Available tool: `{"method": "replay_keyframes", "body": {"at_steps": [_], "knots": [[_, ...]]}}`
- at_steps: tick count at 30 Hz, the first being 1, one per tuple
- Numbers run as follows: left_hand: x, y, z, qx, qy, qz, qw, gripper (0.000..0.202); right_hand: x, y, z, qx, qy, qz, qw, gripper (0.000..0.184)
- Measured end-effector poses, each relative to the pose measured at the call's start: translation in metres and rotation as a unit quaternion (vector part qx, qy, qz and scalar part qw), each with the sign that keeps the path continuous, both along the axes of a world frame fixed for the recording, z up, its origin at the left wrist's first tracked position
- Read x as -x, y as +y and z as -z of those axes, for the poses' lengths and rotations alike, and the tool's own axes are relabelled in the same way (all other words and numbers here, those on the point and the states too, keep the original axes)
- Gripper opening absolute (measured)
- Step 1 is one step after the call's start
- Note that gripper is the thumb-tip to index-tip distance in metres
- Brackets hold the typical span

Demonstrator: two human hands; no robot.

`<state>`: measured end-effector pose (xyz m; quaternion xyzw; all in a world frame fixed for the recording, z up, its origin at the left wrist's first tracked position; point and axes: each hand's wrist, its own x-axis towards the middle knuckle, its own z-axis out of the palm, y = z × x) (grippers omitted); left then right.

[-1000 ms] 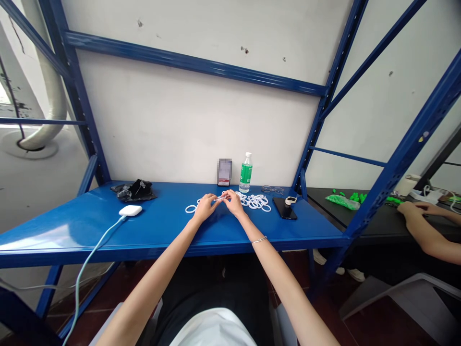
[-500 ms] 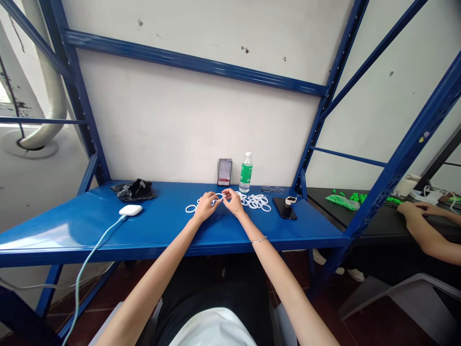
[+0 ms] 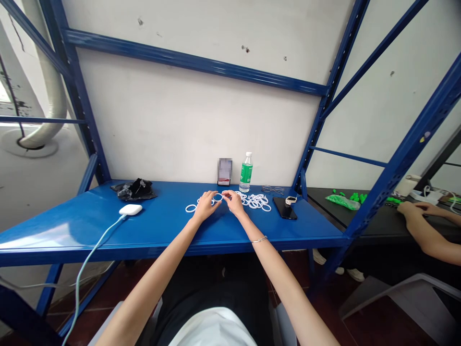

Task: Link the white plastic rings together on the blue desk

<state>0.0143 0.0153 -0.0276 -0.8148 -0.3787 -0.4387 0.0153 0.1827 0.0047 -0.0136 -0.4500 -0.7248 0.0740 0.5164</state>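
Note:
Between my two hands a thin white ring is raised a little off the blue table. My left hand curls around the ring's left side, fingers and thumb closed on it. On the other side, the fingertips of my right hand pinch the ring's right edge. A pile of similar white rings lies just right of my right hand. Another white ring rests flat to the left of my left hand, with more partly hidden behind that hand.
Behind my hands stand a propped phone and a water bottle. Glasses, a black phone and a watch lie rightward. Leftward are a black plastic bag and a cabled white case. A co-worker's hands are far right.
The ring between my hands has tilted, so its round opening shows more clearly. My fingers have shifted slightly; both arms stay in place.

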Motion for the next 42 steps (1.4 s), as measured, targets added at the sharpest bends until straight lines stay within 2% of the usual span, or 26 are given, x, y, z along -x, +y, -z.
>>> {"method": "replay_keyframes", "body": {"at_steps": [12,20,42], "knots": [[0.001,0.000,-0.001,0.004,0.005,-0.004,1.000,0.032,0.003,-0.009,-0.006,0.011,-0.019,0.004,1.000,0.010],[0.001,-0.006,-0.006,0.020,0.014,-0.016,1.000,0.031,0.005,-0.014,-0.008,0.019,-0.024,0.015,0.999,0.017],[0.001,-0.011,-0.011,0.024,0.028,-0.049,0.998,0.031,0.005,-0.012,-0.006,0.031,-0.025,0.008,0.999,0.013]]}}
